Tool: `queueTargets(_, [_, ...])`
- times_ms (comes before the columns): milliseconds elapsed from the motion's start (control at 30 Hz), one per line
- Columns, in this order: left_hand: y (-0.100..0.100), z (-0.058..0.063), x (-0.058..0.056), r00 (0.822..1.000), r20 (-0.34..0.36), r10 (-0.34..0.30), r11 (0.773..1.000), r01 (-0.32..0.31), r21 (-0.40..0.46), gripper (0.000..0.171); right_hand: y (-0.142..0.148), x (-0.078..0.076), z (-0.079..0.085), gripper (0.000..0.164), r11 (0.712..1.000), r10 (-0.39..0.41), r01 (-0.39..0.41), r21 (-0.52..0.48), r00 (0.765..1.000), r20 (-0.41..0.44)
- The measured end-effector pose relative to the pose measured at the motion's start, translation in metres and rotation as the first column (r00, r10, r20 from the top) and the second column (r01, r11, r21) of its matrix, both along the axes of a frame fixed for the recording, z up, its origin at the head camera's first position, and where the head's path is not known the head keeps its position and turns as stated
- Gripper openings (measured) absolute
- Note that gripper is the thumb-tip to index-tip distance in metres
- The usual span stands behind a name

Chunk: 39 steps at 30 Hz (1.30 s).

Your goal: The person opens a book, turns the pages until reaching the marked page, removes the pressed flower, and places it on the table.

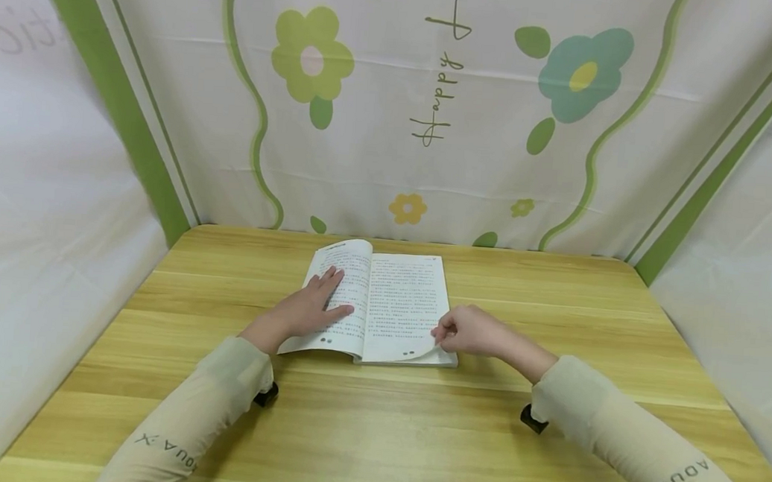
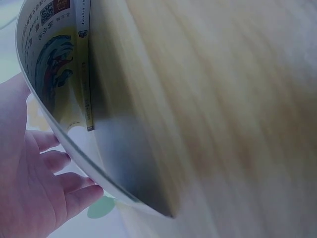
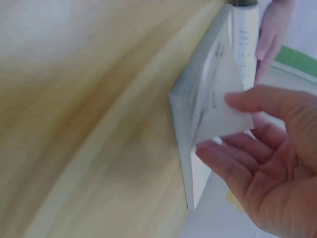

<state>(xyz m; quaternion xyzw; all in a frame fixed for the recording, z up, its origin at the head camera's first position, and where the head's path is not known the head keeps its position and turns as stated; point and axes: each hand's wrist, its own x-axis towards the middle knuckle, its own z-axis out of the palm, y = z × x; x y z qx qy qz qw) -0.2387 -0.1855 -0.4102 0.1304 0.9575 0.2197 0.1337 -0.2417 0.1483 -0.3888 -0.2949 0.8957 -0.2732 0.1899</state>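
Observation:
An open book [image 1: 400, 309] with printed text lies on the wooden table. My left hand [image 1: 314, 303] rests on its left page, fingers spread and straight. In the left wrist view that side of the book [image 2: 54, 64] curves up off the table, its colourful cover underneath showing. My right hand [image 1: 467, 329] is at the lower right corner of the right page. Between thumb and fingers it pinches a page [image 3: 223, 109], whose corner is lifted from the pages below, as the right wrist view shows.
The wooden table [image 1: 386, 435] extends around the book on all sides. A white cloth wall [image 1: 378, 158] with printed flowers stands behind its back edge, with more white cloth at left and right. Dark wrist straps [image 1: 535, 418] sit beneath both sleeves.

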Motion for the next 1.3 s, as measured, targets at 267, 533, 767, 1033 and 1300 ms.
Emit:
queueTargets(267, [0.000, 0.000, -0.001, 1.000, 0.000, 0.000, 1.000, 0.000, 0.002, 0.090, -0.002, 0.003, -0.014, 0.044, 0.992, -0.124, 0.127, 0.010, 0.978, -0.166])
queueTargets(533, [0.001, 0.002, -0.002, 1.000, -0.012, -0.013, 1.000, 0.013, 0.004, 0.089, 0.000, -0.005, -0.024, 0.108, 0.964, -0.177, 0.170, -0.207, 0.984, -0.017])
queueTargets(767, [0.001, 0.003, -0.002, 1.000, -0.020, -0.014, 1.000, 0.014, 0.005, 0.089, -0.014, -0.007, -0.026, 0.113, 0.913, -0.070, 0.137, -0.383, 0.980, 0.185])
queueTargets(1033, [0.001, 0.003, -0.002, 0.999, -0.030, -0.018, 1.000, 0.018, 0.013, 0.088, -0.032, -0.003, -0.025, 0.096, 0.924, 0.060, -0.017, -0.383, 0.993, 0.102])
queueTargets(1300, [-0.001, 0.003, -0.003, 0.999, -0.040, -0.032, 0.995, 0.035, 0.091, 0.074, -0.041, 0.004, -0.025, 0.084, 0.978, 0.182, -0.191, -0.088, 0.978, -0.099])
